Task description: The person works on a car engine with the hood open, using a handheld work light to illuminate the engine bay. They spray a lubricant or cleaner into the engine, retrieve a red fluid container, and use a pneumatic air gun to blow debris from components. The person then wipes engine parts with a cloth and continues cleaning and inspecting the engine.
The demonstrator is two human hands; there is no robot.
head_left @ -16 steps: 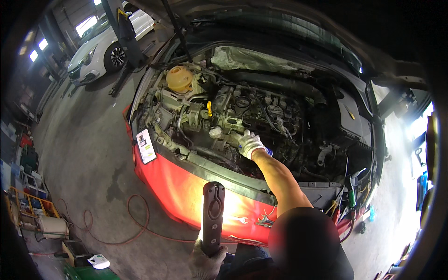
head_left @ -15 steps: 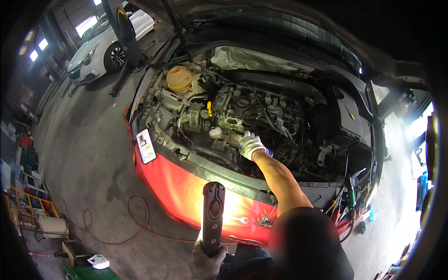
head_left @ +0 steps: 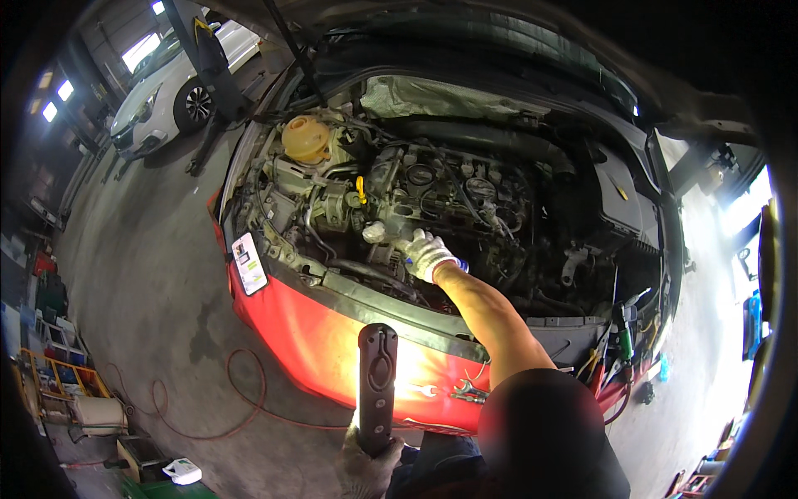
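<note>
Grey floor (head_left: 141, 274) lies to the left of the engine (head_left: 457, 200) in your workshop. Your gloved left grip (head_left: 370, 470) is wrapped tight around a black lamp (head_left: 378, 387), on the near side of the engine. Your right grip (head_left: 429, 256), in a white glove, has bent fingers at the engine's near edge; there is no telling if it is clamped on anything. Just left of it, by the same engine edge, sits a whitish lump (head_left: 374, 232). Nearer to you than the engine, bright light hits the red car front (head_left: 307, 341), where wrenches (head_left: 468, 392) lie. Left of the engine are a yellow loop (head_left: 362, 190), a round orange tank (head_left: 305, 139) and a phone (head_left: 249, 264). Right of the engine is a black box (head_left: 613, 200). Far past the engine, to the left, stands a white car (head_left: 150, 112).
</note>
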